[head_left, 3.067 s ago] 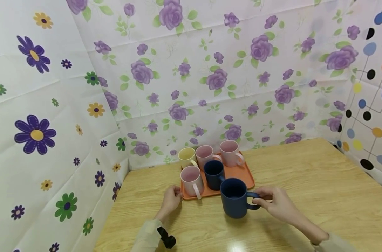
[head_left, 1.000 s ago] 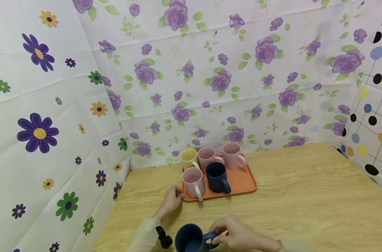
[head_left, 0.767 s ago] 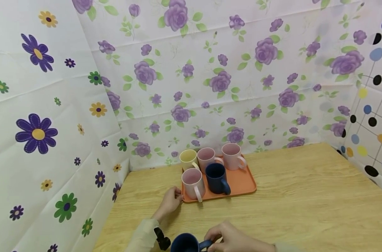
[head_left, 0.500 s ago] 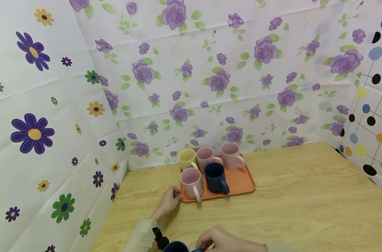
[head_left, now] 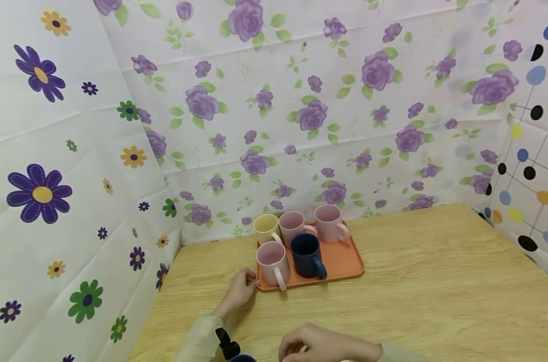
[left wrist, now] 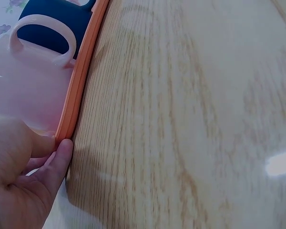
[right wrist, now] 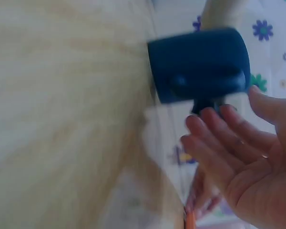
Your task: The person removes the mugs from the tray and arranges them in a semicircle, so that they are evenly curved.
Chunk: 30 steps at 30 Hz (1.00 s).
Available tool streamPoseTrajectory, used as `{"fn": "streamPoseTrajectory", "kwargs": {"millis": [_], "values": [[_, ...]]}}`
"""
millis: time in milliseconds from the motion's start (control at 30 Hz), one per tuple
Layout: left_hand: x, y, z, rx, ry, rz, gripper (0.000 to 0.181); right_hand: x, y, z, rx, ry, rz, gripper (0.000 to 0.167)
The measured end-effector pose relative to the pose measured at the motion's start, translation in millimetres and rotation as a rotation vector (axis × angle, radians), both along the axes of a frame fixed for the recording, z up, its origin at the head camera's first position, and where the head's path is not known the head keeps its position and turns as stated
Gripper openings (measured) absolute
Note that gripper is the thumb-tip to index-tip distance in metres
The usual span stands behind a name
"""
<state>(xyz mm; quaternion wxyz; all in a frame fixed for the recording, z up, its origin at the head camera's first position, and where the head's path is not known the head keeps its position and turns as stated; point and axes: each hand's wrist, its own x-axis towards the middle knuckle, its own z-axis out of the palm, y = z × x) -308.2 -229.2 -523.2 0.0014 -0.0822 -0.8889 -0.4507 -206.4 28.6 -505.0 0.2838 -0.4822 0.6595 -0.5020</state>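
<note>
"So, where's the loose mug (right wrist: 195, 55)?"

"Toward the near edge of the desk (head_left: 414, 281), in its left half, nearly out of the head view. It looks upright, though blur hides how its base sits."

"And the grips?"

"The right grip (right wrist: 248, 162) is wide, fingers loosely extended near the handle, not round it; whether the thumb brushes the rim, I can't tell. The left grip (head_left: 240, 289) is narrow, pinching the tray (head_left: 339, 259) at its near left corner."

"What could go wrong?"

"A finger could snag that handle and tip the mug. The left sleeve (head_left: 201, 337) lies close by too, so a careless swing might knock it."

"And the tray?"

"It carries a yellow mug (head_left: 262, 230) at the far left corner, a middle pink mug (head_left: 289, 231) beside it, a far pink mug (head_left: 327, 230) at the far right, a near pink mug (head_left: 269, 266) by the left grip and a navy mug (head_left: 303, 264) along the near edge. Lifting one corner would probably make them slide and clink."

"Any brands?"

"No label or writing I can read; the wall cloth (head_left: 265, 120) shows only printed flowers, dots and lines."
</note>
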Motion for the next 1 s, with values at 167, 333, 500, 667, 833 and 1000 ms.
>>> {"fn": "streamPoseTrajectory", "kwargs": {"millis": [167, 333, 500, 667, 833, 1000], "values": [[-0.5, -0.3, -0.8, 0.014, 0.012, 0.006, 0.012, -16.6, 19, 0.3, 0.019, 0.088, -0.122, 0.027], [1.3, 0.5, -1.1, 0.017, 0.011, -0.004, 0.013, -33.9, 36, 2.4, 0.029, 0.202, -0.393, 0.017], [2.2, 0.8, -1.2, 0.03, 0.011, -0.002, 0.012, -47.3, 46, 6.8, -0.014, 0.299, -0.699, 0.008], [2.6, 1.4, -0.3, 0.042, 0.019, 0.002, 0.012, -54.3, 47, 6.3, -0.067, 0.334, -0.91, 0.014], [3.4, 1.4, 0.8, 0.03, 0.012, 0.003, 0.013, -58.0, 44, 2.7, -0.121, 0.347, -1.056, 0.021], [3.4, 1.7, 0.2, 0.047, 0.015, 0.006, 0.013, -64.7, 43, -0.7, -0.068, 0.378, -1.123, 0.026]]}}
